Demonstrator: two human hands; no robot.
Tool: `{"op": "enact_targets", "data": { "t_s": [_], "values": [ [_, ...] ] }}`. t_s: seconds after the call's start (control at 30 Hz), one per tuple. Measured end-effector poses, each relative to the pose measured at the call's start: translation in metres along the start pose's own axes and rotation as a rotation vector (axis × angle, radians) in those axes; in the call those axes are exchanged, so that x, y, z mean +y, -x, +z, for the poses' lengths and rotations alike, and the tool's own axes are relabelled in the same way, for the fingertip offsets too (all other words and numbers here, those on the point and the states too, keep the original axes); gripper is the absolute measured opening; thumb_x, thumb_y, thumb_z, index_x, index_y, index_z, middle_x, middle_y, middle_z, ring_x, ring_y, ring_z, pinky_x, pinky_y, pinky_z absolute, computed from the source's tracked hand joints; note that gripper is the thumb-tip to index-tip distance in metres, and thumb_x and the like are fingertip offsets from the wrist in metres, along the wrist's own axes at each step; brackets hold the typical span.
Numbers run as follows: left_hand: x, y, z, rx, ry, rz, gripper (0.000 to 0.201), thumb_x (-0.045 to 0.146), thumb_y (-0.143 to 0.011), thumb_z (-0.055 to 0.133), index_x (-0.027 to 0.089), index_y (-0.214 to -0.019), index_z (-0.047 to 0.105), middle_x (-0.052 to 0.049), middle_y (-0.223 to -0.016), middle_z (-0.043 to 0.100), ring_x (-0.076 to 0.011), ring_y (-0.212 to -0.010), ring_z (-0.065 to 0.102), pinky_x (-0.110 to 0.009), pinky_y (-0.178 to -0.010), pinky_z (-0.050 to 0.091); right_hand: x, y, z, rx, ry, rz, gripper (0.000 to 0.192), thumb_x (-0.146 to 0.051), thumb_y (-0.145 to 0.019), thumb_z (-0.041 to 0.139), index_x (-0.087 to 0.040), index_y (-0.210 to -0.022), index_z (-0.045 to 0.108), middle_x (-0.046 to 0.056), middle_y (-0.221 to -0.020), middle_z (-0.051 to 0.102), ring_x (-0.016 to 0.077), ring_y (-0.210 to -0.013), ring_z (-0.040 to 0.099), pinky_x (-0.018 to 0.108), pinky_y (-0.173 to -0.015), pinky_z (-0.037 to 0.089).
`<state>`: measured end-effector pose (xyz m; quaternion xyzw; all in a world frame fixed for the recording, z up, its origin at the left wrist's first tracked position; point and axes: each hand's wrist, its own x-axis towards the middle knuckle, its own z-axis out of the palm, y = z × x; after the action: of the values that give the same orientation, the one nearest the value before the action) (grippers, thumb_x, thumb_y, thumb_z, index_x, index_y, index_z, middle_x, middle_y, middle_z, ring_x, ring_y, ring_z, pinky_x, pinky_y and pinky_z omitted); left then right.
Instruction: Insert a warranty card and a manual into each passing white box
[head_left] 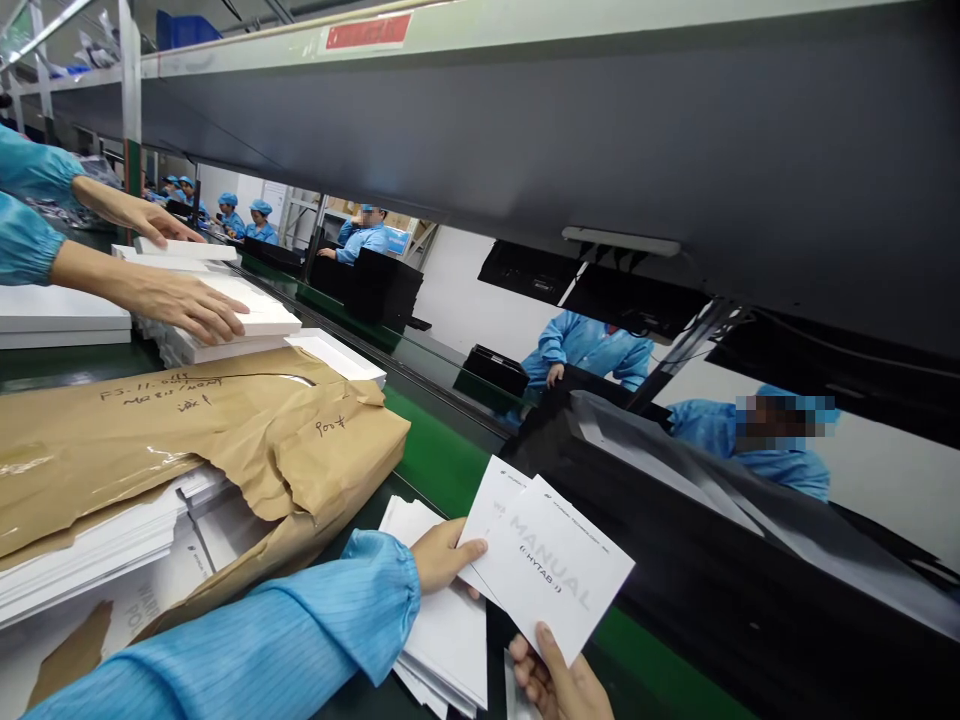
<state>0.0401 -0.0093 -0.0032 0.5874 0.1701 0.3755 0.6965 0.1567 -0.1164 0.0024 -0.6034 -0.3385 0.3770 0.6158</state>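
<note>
Two white manuals overlap in front of me at the lower middle. My left hand (446, 556) grips the rear manual (491, 500) at its lower left edge, thumb on top. My right hand (561, 680) pinches the front manual (574, 570) at its bottom edge, thumb on the face; its cover reads "MANUAL" and "HYTAB". Beneath my left hand lies a stack of white booklets (446, 640), partly hidden by my sleeve. On the left, a torn brown paper package (247, 420) with handwriting holds many white printed sheets (90, 560).
A co-worker's two hands (161, 300) rest on white boxes (262, 310) at the upper left. A green conveyor belt (442, 450) runs past the bench. A grey shelf (480, 150) hangs overhead. Black trays (491, 375) and people in blue stand across the line.
</note>
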Motion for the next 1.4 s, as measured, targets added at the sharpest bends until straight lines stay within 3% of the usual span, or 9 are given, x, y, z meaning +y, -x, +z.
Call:
{"op": "enact_targets", "data": {
  "t_s": [0.67,1.4],
  "values": [
    [0.0017,0.0018,-0.0006,0.035,-0.010,-0.002,0.044,0.048,-0.065,0.047,0.013,-0.091,0.046,-0.003,-0.067,0.056,-0.0081,-0.045,0.050,-0.022,-0.041,0.043,0.0023,0.0000,0.0055,0.057,0.010,-0.044,0.036,-0.049,-0.054,0.060,-0.014,-0.057,0.050,0.001,-0.048,0.054,0.0090,-0.039,0.042,0.020,-0.035,0.032],
    [0.0026,0.0022,-0.0004,-0.014,-0.024,-0.001,0.045,0.049,-0.065,0.046,0.013,-0.092,0.045,-0.003,-0.069,0.054,-0.0086,-0.049,0.050,-0.024,-0.045,0.043,0.0053,-0.0032,0.0001,0.034,-0.020,-0.023,0.034,-0.046,-0.055,0.061,-0.015,-0.060,0.048,-0.001,-0.048,0.055,0.0084,-0.040,0.043,0.019,-0.038,0.035]
  ]
}}
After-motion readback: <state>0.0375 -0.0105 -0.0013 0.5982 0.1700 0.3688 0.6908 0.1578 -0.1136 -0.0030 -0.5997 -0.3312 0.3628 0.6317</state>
